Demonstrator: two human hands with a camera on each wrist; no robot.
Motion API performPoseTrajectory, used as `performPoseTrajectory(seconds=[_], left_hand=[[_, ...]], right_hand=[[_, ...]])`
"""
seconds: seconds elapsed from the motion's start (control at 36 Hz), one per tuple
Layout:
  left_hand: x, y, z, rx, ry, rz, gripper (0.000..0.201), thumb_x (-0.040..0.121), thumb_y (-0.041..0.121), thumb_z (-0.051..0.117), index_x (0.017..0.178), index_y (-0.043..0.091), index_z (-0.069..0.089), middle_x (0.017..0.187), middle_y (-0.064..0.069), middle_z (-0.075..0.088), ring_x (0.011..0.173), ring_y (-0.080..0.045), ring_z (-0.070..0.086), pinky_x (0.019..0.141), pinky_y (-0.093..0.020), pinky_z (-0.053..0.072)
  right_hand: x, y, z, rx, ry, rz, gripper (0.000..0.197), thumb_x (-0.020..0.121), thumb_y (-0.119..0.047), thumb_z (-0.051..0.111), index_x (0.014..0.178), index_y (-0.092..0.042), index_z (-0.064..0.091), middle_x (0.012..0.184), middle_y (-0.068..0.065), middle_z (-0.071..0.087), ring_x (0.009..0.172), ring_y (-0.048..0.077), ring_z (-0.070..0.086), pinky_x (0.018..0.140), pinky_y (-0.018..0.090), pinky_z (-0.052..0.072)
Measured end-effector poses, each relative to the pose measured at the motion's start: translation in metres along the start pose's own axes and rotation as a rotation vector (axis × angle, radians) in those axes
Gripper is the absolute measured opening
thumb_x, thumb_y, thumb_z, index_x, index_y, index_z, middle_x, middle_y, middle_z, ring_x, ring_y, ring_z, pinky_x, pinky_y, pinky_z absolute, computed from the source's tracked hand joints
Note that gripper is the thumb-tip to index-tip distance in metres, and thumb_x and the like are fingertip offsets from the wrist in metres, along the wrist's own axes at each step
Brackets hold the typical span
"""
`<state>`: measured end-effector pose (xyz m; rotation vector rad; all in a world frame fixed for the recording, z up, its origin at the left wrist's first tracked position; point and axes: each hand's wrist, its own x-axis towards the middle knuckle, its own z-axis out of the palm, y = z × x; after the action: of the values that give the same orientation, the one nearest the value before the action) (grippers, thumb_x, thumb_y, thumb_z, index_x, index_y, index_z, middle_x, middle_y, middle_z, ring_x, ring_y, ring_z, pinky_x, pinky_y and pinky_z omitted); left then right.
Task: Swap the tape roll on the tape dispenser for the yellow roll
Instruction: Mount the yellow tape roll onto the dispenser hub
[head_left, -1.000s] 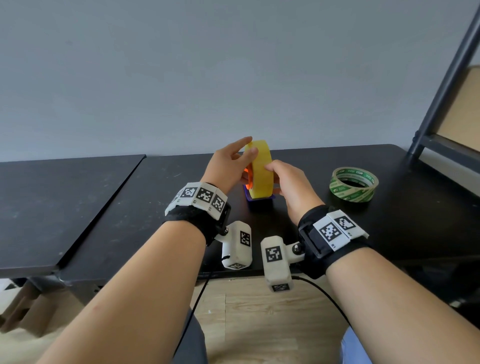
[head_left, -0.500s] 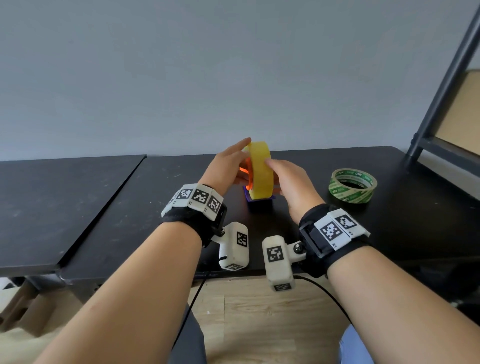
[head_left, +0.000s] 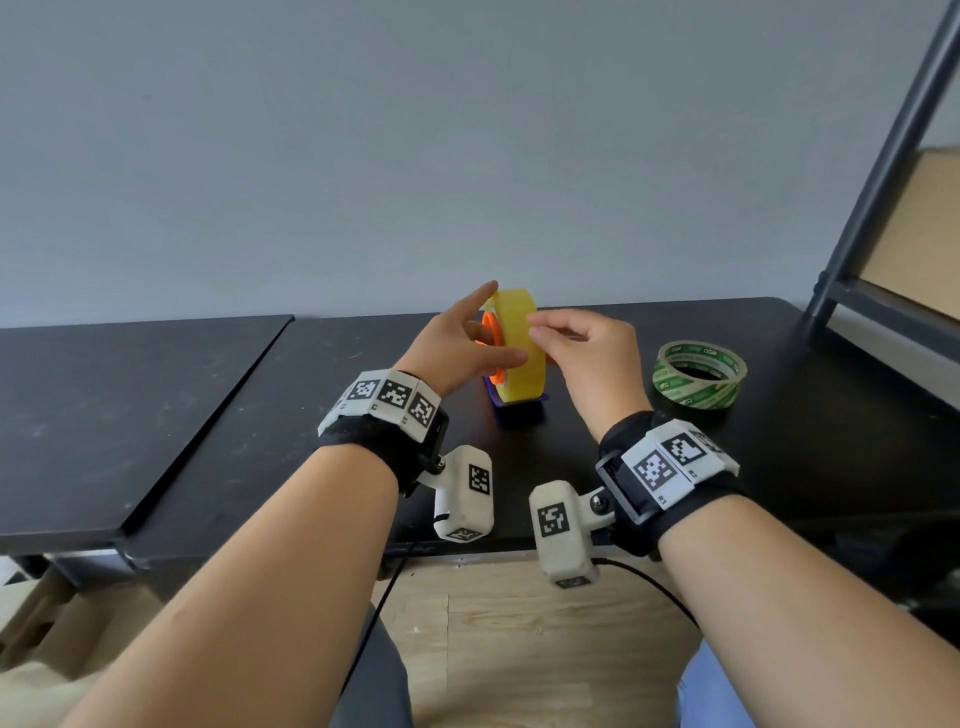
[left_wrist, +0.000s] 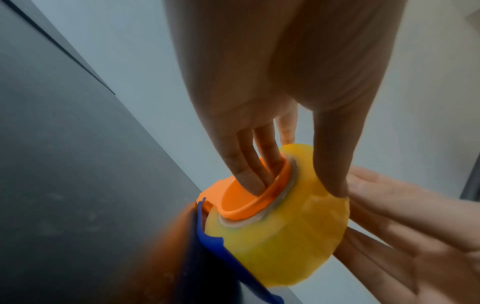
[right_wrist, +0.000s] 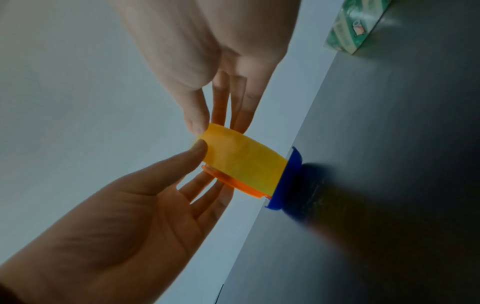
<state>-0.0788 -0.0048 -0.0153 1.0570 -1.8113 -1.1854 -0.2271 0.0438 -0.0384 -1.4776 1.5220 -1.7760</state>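
Note:
The yellow roll (head_left: 519, 353) stands upright on the dispenser's orange hub (head_left: 491, 338), above its blue base (head_left: 514, 405) on the black table (head_left: 311, 415). My left hand (head_left: 457, 343) has several fingers inside the orange hub (left_wrist: 249, 197), and its thumb lies over the yellow roll's (left_wrist: 272, 236) outer face. My right hand (head_left: 587, 358) pinches the roll's (right_wrist: 241, 156) upper rim, thumb on the outer face and fingers behind. The old green-and-white roll (head_left: 698, 382) lies flat to the right.
A dark metal shelf frame (head_left: 883, 156) rises at the table's right rear corner. A second black tabletop (head_left: 104, 415) adjoins on the left. A cable hangs below the front edge over the wooden floor.
My right hand has shifted from the roll's right side up to its front rim, fingers now curled. My left thumb has come across the roll's face. The roll stays on the hub.

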Motion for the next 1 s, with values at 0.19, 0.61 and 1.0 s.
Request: performPoseTrajectory(seconds=[0.19, 0.61, 1.0], left_hand=[[0.006, -0.004, 0.001, 0.009, 0.046, -0.074, 0.101, 0.069, 0.024, 0.086, 0.15, 0.014, 0.027, 0.105, -0.006, 0.075, 0.097, -0.023, 0.073, 0.1, -0.042, 0.052], [0.002, -0.006, -0.006, 0.007, -0.018, -0.043, 0.023, 0.073, 0.019, 0.077, 0.095, 0.019, 0.068, 0.101, -0.011, 0.077, 0.102, -0.03, 0.071, 0.102, -0.046, 0.051], [0.001, -0.006, 0.0, -0.08, -0.049, -0.074, 0.058, 0.067, 0.016, 0.073, 0.124, 0.007, 0.062, 0.112, -0.011, 0.074, 0.108, -0.027, 0.069, 0.105, -0.046, 0.048]], right_hand=[[0.005, 0.003, 0.002, -0.024, -0.005, -0.005, 0.01, 0.086, -0.011, 0.068, 0.089, -0.018, 0.076, 0.086, -0.014, 0.07, 0.08, 0.002, 0.064, 0.08, 0.023, 0.054], [0.007, -0.007, 0.007, -0.082, -0.02, -0.017, 0.011, 0.087, -0.013, 0.068, 0.092, -0.015, 0.078, 0.088, -0.004, 0.072, 0.09, 0.011, 0.067, 0.084, 0.024, 0.053], [0.006, -0.011, 0.009, -0.112, -0.051, -0.02, 0.01, 0.086, -0.014, 0.068, 0.089, -0.019, 0.076, 0.085, -0.009, 0.071, 0.089, 0.011, 0.068, 0.083, 0.025, 0.055]])
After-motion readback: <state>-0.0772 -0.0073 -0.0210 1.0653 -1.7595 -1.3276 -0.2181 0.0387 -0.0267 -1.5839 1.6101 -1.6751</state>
